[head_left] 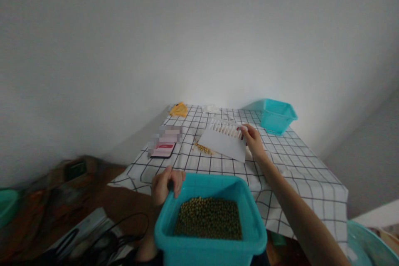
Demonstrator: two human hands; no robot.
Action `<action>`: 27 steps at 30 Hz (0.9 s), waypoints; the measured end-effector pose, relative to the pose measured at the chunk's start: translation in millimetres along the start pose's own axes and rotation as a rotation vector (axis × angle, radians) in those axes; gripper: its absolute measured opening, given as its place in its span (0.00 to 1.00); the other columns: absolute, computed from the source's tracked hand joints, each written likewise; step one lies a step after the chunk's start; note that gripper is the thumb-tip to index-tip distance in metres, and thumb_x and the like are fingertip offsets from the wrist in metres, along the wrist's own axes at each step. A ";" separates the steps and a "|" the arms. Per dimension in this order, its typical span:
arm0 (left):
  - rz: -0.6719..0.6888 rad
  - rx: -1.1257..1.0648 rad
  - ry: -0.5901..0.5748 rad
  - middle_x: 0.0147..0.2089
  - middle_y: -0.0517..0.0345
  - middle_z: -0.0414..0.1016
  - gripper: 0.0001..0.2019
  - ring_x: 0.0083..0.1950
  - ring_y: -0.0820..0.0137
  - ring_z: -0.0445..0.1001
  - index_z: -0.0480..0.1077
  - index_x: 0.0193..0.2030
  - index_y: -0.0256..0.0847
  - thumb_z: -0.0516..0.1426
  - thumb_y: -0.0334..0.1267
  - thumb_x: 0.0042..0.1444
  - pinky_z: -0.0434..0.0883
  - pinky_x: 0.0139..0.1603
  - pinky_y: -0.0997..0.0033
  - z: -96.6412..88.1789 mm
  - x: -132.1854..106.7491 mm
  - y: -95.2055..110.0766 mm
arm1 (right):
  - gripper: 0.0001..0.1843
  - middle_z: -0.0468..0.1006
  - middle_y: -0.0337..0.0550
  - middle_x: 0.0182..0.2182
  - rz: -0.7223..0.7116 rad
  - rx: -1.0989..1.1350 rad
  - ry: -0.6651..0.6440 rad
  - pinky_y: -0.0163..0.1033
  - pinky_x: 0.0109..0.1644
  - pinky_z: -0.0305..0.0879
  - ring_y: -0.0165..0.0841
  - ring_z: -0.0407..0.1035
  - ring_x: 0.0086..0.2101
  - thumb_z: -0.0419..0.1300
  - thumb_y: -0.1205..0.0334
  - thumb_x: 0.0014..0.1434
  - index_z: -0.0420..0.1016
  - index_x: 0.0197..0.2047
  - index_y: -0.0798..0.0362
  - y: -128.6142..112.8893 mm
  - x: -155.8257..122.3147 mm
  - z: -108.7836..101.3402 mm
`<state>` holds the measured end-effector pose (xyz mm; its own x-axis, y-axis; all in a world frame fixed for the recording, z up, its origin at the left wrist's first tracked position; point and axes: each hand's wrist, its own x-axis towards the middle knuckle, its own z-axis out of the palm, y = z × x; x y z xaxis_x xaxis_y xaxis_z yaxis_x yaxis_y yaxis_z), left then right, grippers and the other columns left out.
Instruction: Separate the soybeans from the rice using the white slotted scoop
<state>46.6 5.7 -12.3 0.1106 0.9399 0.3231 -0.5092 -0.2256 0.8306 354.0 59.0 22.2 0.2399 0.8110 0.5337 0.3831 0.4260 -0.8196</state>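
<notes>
My left hand [166, 185] grips the far left rim of a teal plastic bin [218, 249] that is filled with small yellow-green beans [208, 218]. The bin is close to me, below the table's front edge. My right hand [253, 139] reaches out over the table and pinches a white slotted tray [225, 128] holding a row of beans, with a white sheet [222, 144] lying against it. A few loose beans [204, 148] lie beside the sheet on the checked tablecloth [280, 162].
A second teal bin [277, 115] stands at the table's far right corner. A phone [162, 149] lies at the left side, a yellow object [178, 110] at the far left corner. Dark clutter and cables [102, 237] lie lower left; a teal basin [370, 245] sits lower right.
</notes>
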 end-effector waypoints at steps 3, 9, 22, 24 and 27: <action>-0.018 0.005 -0.044 0.07 0.60 0.61 0.31 0.15 0.70 0.58 0.69 0.10 0.46 0.55 0.50 0.65 0.61 0.34 0.60 -5.7 -0.4 -2.3 | 0.23 0.66 0.37 0.21 -0.001 0.003 -0.016 0.36 0.25 0.52 0.32 0.61 0.24 0.57 0.39 0.62 0.76 0.35 0.50 -0.6 -0.3 0.1; -0.036 -0.007 -0.143 0.10 0.60 0.64 0.31 0.17 0.69 0.60 0.71 0.13 0.46 0.53 0.50 0.68 0.63 0.37 0.60 -22.0 2.1 -8.9 | 0.22 0.66 0.36 0.21 0.006 0.016 -0.024 0.36 0.24 0.52 0.31 0.60 0.23 0.57 0.39 0.63 0.76 0.36 0.51 0.9 -0.5 0.5; 0.000 0.049 -0.037 0.09 0.61 0.61 0.31 0.16 0.69 0.60 0.66 0.11 0.46 0.51 0.46 0.68 0.65 0.33 0.61 -9.9 -4.6 -6.5 | 0.24 0.66 0.37 0.22 0.027 0.048 -0.036 0.36 0.24 0.53 0.32 0.60 0.23 0.57 0.36 0.61 0.75 0.35 0.49 1.5 -1.3 1.8; -0.004 0.052 -0.020 0.10 0.61 0.61 0.31 0.16 0.69 0.60 0.65 0.11 0.46 0.51 0.46 0.68 0.65 0.32 0.61 -8.2 -6.3 -6.1 | 0.24 0.66 0.37 0.22 0.025 0.048 -0.052 0.36 0.24 0.54 0.32 0.61 0.24 0.58 0.36 0.61 0.76 0.35 0.49 -0.3 -1.9 2.8; -0.025 0.040 -0.007 0.11 0.60 0.61 0.30 0.17 0.68 0.60 0.65 0.12 0.46 0.51 0.45 0.68 0.64 0.29 0.62 -5.5 -8.0 -5.5 | 0.22 0.67 0.38 0.23 0.022 0.056 -0.077 0.37 0.26 0.57 0.33 0.62 0.25 0.59 0.38 0.61 0.76 0.34 0.49 -1.1 -2.8 3.5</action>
<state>43.8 0.8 -22.0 0.1290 0.9436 0.3048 -0.4714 -0.2121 0.8561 349.8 57.6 20.9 0.1774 0.8480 0.4994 0.3275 0.4277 -0.8425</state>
